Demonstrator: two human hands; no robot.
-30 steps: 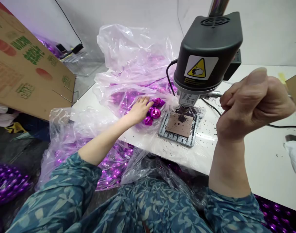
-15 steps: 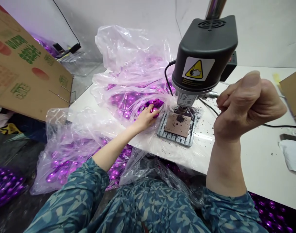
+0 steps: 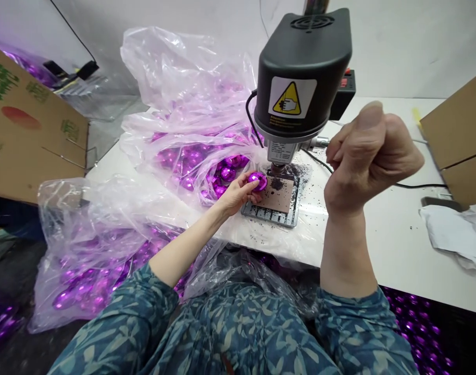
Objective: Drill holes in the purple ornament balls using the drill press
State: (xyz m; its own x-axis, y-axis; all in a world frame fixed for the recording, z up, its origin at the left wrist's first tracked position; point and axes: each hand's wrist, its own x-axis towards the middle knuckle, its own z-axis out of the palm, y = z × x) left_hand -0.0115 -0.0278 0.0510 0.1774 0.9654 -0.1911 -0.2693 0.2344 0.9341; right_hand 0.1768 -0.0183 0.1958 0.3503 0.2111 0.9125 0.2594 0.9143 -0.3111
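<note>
My left hand (image 3: 238, 193) pinches a shiny purple faceted ball (image 3: 258, 180) at the left edge of the drill press base plate (image 3: 275, 205), just beside the chuck (image 3: 278, 167). My right hand (image 3: 368, 156) is raised in a fist around the press's feed lever, which is mostly hidden in the fingers. The black motor head (image 3: 304, 73) with a yellow warning label looms over the plate. Behind my left hand a clear plastic bag (image 3: 191, 120) holds several more purple balls (image 3: 191, 164).
Dark drilling chips lie scattered around the plate on the white table (image 3: 402, 239). Cardboard boxes stand at the left (image 3: 30, 130) and far right (image 3: 456, 135). A white crumpled cloth (image 3: 452, 229) lies at the right. A second bag of purple balls (image 3: 89, 265) hangs below the table's left edge.
My left hand left the pile in the bag with one purple ball and carried it right to the base plate. My right fist stayed on the lever.
</note>
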